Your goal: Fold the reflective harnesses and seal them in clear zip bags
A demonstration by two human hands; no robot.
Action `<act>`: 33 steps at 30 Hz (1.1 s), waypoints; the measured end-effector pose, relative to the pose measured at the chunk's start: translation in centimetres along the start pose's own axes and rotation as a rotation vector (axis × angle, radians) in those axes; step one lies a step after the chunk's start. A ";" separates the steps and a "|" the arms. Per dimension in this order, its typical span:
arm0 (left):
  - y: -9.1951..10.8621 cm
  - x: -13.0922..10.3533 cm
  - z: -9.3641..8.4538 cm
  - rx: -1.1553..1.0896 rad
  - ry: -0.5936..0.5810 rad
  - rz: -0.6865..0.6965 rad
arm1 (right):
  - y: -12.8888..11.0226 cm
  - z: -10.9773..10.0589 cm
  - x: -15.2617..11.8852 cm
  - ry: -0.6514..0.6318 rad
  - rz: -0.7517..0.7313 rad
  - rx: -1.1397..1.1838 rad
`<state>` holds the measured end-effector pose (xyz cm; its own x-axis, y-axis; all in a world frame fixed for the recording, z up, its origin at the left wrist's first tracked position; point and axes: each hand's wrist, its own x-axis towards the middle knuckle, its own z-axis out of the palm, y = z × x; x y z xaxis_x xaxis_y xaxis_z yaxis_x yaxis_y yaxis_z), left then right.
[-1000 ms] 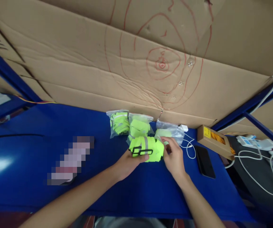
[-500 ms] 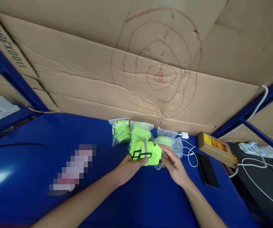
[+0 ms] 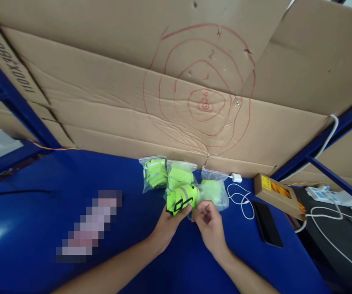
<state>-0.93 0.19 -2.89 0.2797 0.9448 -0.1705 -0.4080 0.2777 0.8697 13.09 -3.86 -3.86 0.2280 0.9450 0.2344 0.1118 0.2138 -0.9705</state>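
Note:
A folded bundle of neon-green reflective straps [image 3: 182,197], with a grey stripe and a black buckle, is gripped in my left hand [image 3: 168,226]. My left thumb lies over its front, while the fingers are mostly hidden behind it. Clear plastic shows around the bundle's edges. At its right end my right hand [image 3: 209,222] is closed, thumb and fingertips pinching at the clear bag. Just behind stand clear zip bags holding similar green material: a left bag [image 3: 155,173], a middle bag [image 3: 179,175] and a right bag [image 3: 214,192].
On the blue table [image 3: 127,237] lie a black phone [image 3: 267,223], a white charging cable [image 3: 240,196] with its adapter [image 3: 236,177], and a cardboard box [image 3: 278,194] with orange contents. A blurred-out item [image 3: 91,224] lies left. Cardboard [image 3: 108,81] with red rings walls the back.
The bundle has turned and shifted slightly left in my left hand. My right hand has moved left and lower, its fingers curling in more. The view has tilted slightly upward.

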 end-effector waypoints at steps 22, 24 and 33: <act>-1.0 -0.4 -0.7 0.144 -0.217 0.070 | -1.4 -2.7 0.0 -0.075 -0.275 -0.434; -0.5 -0.4 -0.6 0.110 -0.159 0.040 | -1.4 -2.4 -0.3 -0.130 -0.301 -0.462; 1.9 0.5 -1.4 0.398 -0.238 0.339 | -2.1 -3.9 0.0 -0.021 -0.670 -0.741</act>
<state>-2.82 1.49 -1.95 0.3967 0.8918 0.2176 -0.1629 -0.1649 0.9728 16.63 -5.27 -1.57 -0.1194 0.6920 0.7120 0.7877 0.5026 -0.3564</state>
